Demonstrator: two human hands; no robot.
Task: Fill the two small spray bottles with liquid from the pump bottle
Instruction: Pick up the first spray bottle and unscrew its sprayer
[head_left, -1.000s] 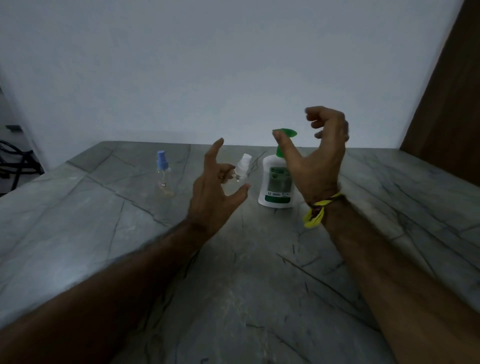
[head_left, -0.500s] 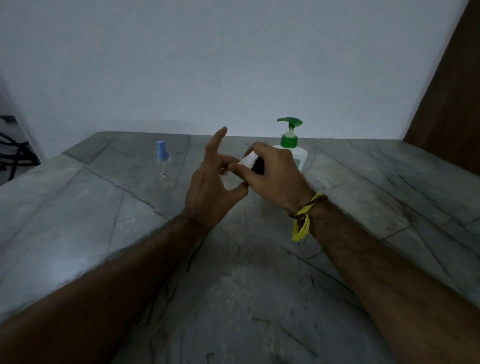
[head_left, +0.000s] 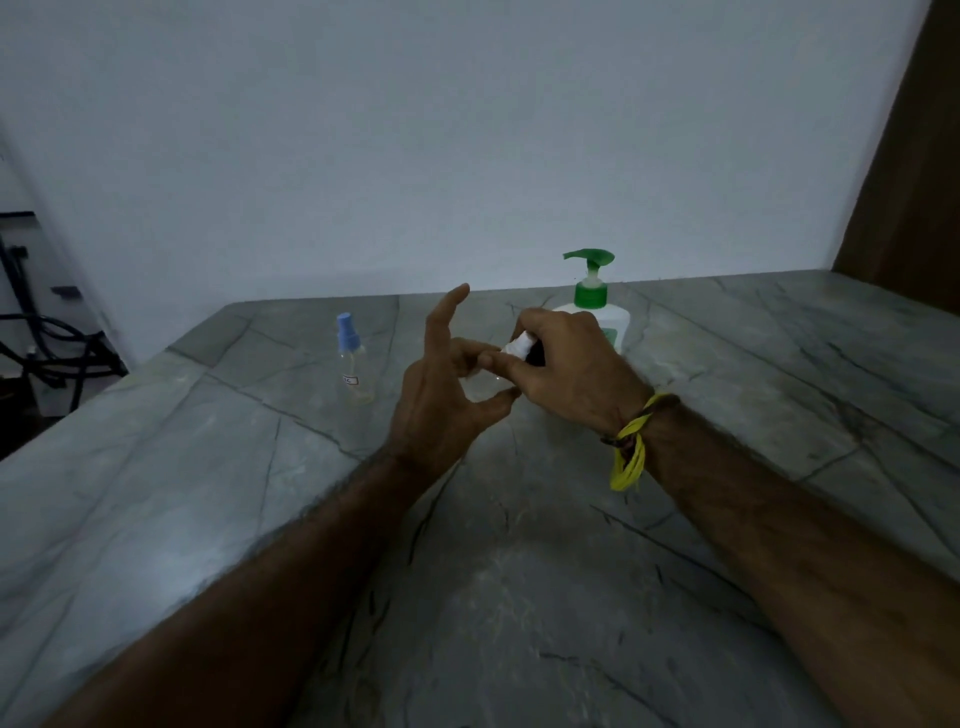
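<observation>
A small clear spray bottle with a white cap (head_left: 518, 345) is held between my two hands above the marble table (head_left: 519, 571). My left hand (head_left: 441, 395) pinches its clear body with thumb and middle fingers, index finger raised. My right hand (head_left: 569, 371) is closed around the white cap. Behind my right hand stands the white pump bottle with a green pump head (head_left: 589, 293), partly hidden. A second small clear spray bottle with a blue cap (head_left: 350, 358) stands upright to the left, apart from both hands.
A white wall runs along the table's far edge. A brown wooden panel (head_left: 904, 182) is at the right. Dark cables and a stand (head_left: 47, 338) lie beyond the table's left edge.
My right hand came down from near the pump head and closed on the white cap of the bottle held by my left hand. In the last half second little moved.
</observation>
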